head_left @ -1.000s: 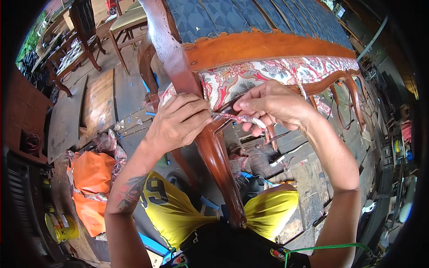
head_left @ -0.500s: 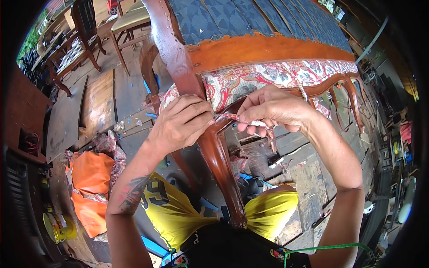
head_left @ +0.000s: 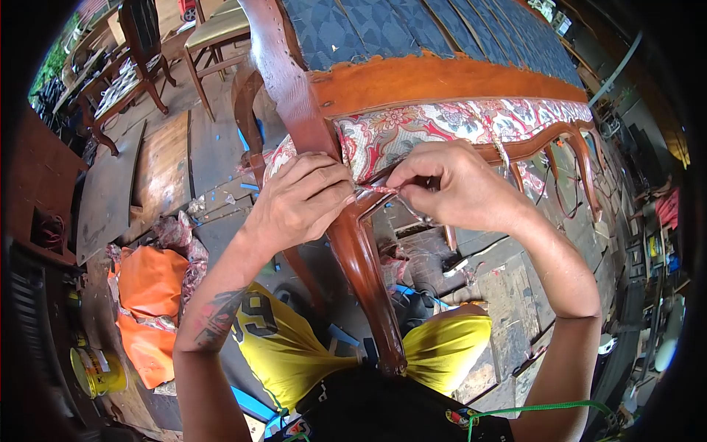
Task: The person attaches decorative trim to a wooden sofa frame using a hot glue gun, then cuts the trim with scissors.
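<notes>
We see a thin red-and-white patterned fabric strip [head_left: 380, 189] stretched across the short gap between the two hands, just above the corner where the glossy reddish-brown curved wooden leg [head_left: 359, 269] meets the seat frame. The right hand [head_left: 464, 186] pinches the strip narrowly between thumb and forefinger, its other fingers curled under. The left hand [head_left: 300, 195] lies with bent fingers close together against that corner, its fingertips meeting the strip's other end; we cannot tell whether they grip it, since the contact is hidden. Directly beyond both hands we find the seat's red, white and grey floral upholstery [head_left: 401, 132], and past it an orange-brown wooden rail [head_left: 456, 85] under blue patterned fabric [head_left: 368, 33]. A reddish-brown wooden post [head_left: 291, 96] with a pale sheen rises just beyond the left hand. The leg runs from beneath the hands toward the wearer, between the two legs of the yellow shorts [head_left: 294, 350]. To the left of the left hand, and nearer the wearer, we notice a bright orange bundle [head_left: 153, 283] on the worn plank floor [head_left: 166, 162], with a yellow bucket [head_left: 103, 370] farther out.
</notes>
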`<state>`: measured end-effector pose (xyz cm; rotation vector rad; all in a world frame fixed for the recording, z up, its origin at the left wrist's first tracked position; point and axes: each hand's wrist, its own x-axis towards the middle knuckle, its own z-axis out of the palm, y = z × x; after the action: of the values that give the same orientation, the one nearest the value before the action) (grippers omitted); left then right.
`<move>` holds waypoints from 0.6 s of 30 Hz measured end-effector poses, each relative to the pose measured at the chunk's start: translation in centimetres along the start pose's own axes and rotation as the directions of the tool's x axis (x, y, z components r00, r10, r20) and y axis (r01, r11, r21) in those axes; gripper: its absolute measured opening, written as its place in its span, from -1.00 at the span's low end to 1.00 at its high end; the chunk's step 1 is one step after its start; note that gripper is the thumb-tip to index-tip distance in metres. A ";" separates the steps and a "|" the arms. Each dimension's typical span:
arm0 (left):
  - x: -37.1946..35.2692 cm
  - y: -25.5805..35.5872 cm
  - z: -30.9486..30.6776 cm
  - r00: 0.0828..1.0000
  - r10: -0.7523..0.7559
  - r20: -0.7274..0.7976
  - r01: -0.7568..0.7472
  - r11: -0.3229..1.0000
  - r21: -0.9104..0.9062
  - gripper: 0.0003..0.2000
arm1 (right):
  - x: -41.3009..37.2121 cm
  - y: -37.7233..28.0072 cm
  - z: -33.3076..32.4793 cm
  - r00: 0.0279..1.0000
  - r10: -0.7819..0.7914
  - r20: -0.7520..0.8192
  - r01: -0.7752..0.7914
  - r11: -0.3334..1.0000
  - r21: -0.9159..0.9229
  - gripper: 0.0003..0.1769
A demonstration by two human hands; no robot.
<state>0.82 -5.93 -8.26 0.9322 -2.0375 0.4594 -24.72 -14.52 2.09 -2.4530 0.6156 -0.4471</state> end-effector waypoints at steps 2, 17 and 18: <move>0.2 0.1 -0.1 1.000 -0.011 -0.008 0.011 1.000 -0.021 -0.77 | -0.1 -0.1 0.0 0.988 -0.151 0.027 0.153 0.982 -0.115 -0.81; 0.0 0.2 -0.3 0.999 0.005 0.034 -0.005 1.000 -0.009 -0.75 | 1.4 2.3 -0.6 0.943 -0.331 0.043 0.332 0.913 -0.236 -0.80; 0.0 0.1 -0.3 0.999 0.007 0.037 -0.007 1.000 -0.011 -0.75 | 1.5 2.3 -0.6 0.943 -0.329 0.040 0.329 0.915 -0.235 -0.80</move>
<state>0.89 -5.70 -8.11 0.9336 -2.0755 0.4370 -24.50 -17.23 1.41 -2.8013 0.2626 -0.5309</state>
